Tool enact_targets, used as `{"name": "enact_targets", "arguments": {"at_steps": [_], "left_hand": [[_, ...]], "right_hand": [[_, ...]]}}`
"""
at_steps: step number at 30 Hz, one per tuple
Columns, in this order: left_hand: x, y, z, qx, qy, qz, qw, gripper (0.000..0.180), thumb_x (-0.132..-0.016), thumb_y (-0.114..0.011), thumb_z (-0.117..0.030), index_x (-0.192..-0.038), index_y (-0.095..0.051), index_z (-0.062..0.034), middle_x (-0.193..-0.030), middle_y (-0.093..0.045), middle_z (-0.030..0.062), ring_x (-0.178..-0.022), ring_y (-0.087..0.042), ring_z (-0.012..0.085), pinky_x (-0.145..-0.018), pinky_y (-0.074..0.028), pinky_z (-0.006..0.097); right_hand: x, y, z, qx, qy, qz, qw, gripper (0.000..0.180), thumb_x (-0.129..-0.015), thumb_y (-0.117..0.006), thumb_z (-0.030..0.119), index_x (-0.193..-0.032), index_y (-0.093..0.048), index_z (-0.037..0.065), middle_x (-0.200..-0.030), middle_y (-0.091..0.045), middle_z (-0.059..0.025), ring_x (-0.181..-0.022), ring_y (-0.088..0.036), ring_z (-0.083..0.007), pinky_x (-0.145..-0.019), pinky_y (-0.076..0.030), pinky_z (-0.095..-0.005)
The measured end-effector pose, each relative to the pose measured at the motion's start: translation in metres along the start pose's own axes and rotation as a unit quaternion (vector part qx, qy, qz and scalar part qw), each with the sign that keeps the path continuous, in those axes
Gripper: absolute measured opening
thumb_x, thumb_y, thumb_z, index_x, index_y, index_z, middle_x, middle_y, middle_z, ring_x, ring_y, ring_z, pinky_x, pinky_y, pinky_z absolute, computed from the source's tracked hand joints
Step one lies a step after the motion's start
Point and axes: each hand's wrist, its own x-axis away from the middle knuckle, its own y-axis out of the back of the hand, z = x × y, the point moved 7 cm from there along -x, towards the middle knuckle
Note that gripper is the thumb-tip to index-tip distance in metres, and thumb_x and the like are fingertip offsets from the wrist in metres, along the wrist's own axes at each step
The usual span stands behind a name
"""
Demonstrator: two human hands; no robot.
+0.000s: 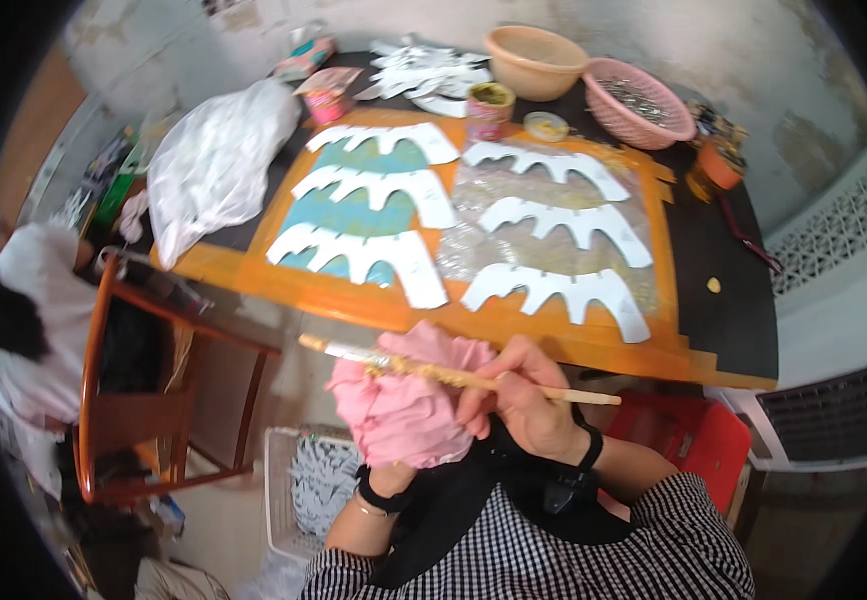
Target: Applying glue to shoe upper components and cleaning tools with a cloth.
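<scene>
My right hand [532, 400] is closed around a long wooden brush [464, 378], which lies level across the front of me. Its bristle end points left, and yellowish, crusted matter clings near the middle. In my left hand [392, 480] is a bunched pink cloth [404, 410], which covers the fingers; the brush passes in front of this cloth. Beyond both hands, several white scalloped pieces [554, 295] lie in two columns on an orange-covered table [264, 265]. The left column rests over a blue-green sheet [354, 210], the right one over a clear, stained sheet [464, 240].
At the table's back stand an open tin [491, 110], its lid [546, 126], a tan basin [537, 65] and a pink basket [639, 105]. A white plastic bag [219, 165] lies left. Beside me are a wooden chair [139, 400], a crate [284, 480] and a red stool [699, 440]. Another person [39, 310] sits left.
</scene>
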Motion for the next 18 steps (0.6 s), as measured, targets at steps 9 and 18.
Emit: {"name": "enact_targets", "arguments": {"at_steps": [9,18], "left_hand": [[-0.004,-0.028,0.014,0.469,-0.011,-0.085,0.879,0.034,-0.098,-0.052,-0.038,-0.117,-0.047,-0.0098,-0.106,-0.055,0.0094,-0.101,-0.056,0.0215,-0.079,-0.049,0.036],[0.007,0.005,-0.014,0.109,-0.068,-0.2,0.971,0.034,-0.102,-0.045,-0.032,-0.127,-0.046,-0.0088,-0.115,-0.054,0.0055,-0.106,-0.055,0.019,-0.09,-0.046,0.033]], "right_hand": [[0.006,-0.016,0.035,0.259,0.32,0.118,0.904,0.017,-0.088,-0.064,-0.001,-0.103,-0.056,-0.001,-0.095,-0.067,-0.0177,-0.077,-0.068,-0.0255,-0.066,-0.055,-0.0324],[0.015,0.009,0.065,0.317,0.373,0.09,0.867,0.017,-0.085,-0.064,-0.004,-0.099,-0.057,0.001,-0.094,-0.067,-0.0211,-0.071,-0.066,-0.0236,-0.058,-0.054,-0.0317]]}}
